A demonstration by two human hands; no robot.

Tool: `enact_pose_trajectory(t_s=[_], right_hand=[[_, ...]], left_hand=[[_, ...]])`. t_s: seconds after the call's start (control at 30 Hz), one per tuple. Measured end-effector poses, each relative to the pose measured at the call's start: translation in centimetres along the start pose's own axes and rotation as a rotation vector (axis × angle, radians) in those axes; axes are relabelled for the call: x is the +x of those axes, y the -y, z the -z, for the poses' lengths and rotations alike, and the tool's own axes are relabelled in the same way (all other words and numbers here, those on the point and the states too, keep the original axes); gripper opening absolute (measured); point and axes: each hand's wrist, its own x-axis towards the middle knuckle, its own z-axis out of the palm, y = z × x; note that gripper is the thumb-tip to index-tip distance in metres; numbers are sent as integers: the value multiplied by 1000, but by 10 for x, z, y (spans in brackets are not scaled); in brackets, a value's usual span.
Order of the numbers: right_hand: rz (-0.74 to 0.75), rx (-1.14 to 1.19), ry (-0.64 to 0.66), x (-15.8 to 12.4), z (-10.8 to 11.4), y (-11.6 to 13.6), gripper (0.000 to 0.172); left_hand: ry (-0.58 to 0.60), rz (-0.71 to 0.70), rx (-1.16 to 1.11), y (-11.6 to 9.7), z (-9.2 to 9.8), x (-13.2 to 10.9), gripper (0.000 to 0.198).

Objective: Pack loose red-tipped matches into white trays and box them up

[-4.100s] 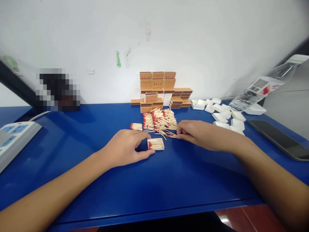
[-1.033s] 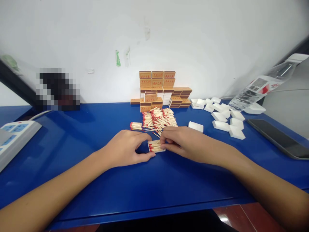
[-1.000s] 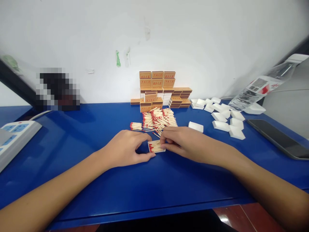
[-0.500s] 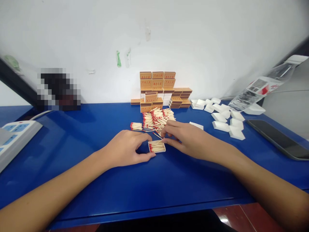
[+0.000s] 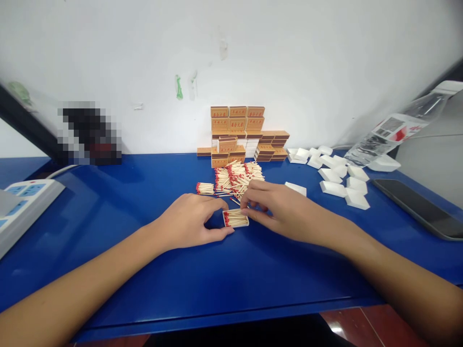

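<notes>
A small white matchbox tray [image 5: 236, 225] lies on the blue table, filled with red-headed matches [image 5: 235, 218]. My left hand [image 5: 193, 221] steadies it from the left, index finger behind and thumb in front. At the tray's back right corner, my right hand [image 5: 285, 209] has its thumb and fingertips pinched together over the match ends. Whatever is in that pinch is too small and covered to make out. Just behind both hands spreads a heap of loose matches [image 5: 235, 178], with a smaller bundle of matches [image 5: 205, 188] at its left.
Stacked orange matchboxes [image 5: 237, 124] stand against the wall. Several white empty trays [image 5: 333, 188] lie to the right, beside a leaning plastic bottle [image 5: 388, 130] and a phone [image 5: 419, 207]. A power strip [image 5: 32, 202] sits at the left edge.
My right fingertips have shifted slightly left and up over the tray's back right corner. My left hand keeps its hold; the view has moved a little.
</notes>
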Motion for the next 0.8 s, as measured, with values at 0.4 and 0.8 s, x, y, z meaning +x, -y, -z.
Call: enact_pose_trajectory(t_s=[0.4,0.8], right_hand=[[46,4,-56,3,-20,4,7],[75,17,-35,1,-13,8,16]], left_hand=[[9,-12,2,0,-1,2,27],[18,0,7,-2,2,1,26]])
